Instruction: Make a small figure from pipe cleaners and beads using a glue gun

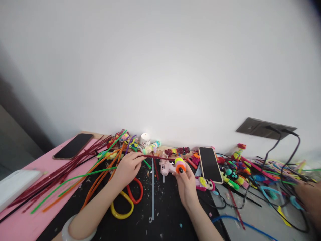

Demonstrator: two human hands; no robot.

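Partly hidden, our right fingers (185, 176) clamp a fuzzy, orange-ended striped bundle (180, 162); our left fingers (136, 155) pinch a slender dark-red stem (156, 156), both near the back edge of the desk (170, 211).

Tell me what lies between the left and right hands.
In the head view: a dark red pipe cleaner, a pale narrow strip and a pink glue gun.

Soft light brightens the wall (165, 73) mid-frame, with shadow at far left and blur toward lower right.

Pale-edged phone (210, 165), wall outlet (258, 128)
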